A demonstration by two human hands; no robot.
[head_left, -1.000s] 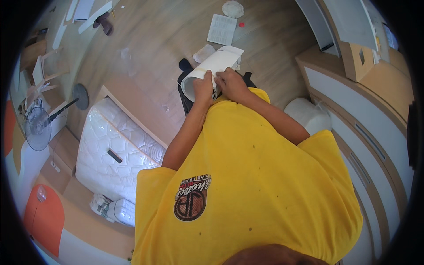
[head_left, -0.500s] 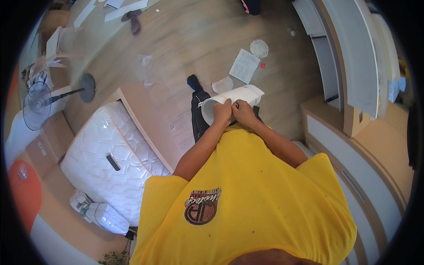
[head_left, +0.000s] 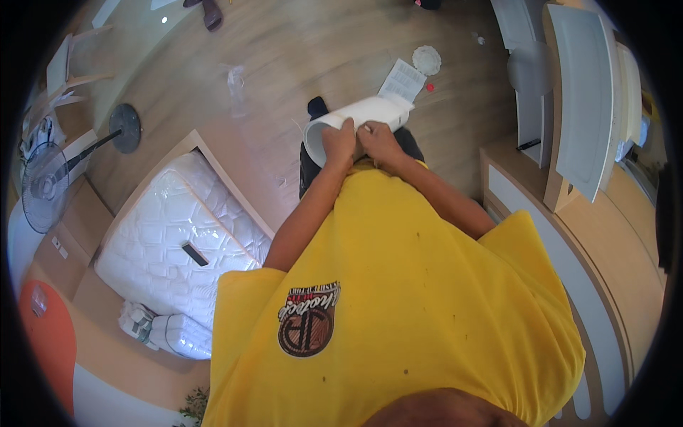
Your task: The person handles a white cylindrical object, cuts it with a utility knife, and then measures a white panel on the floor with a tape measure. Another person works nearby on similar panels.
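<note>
A white hollow cylinder (head_left: 370, 110) lies across my lap, its open end toward the left and tilted a little up to the right. My left hand (head_left: 340, 146) is closed at its near side, close to the open end, with the thumb pressed along the wall. Just to the right, my right hand (head_left: 380, 144) is closed with the fingers curled in a pinch against the same near side. Whatever sits between the right fingertips is too small to make out. Both hands are close together in front of my yellow shirt (head_left: 398, 285).
At left are a plastic-wrapped mattress (head_left: 163, 242) with a dark phone-like slab (head_left: 194, 254) on it, and a standing fan (head_left: 47, 186). Beyond my lap lie a printed sheet (head_left: 404, 80), a crumpled white round piece (head_left: 427, 60) and a red bit (head_left: 430, 87). Cabinets (head_left: 583, 107) line the right.
My hands and the cylinder appear slightly higher and farther left in the picture, and the cylinder now covers part of the printed sheet. The whole view has shifted; both hands stay closed at the cylinder.
</note>
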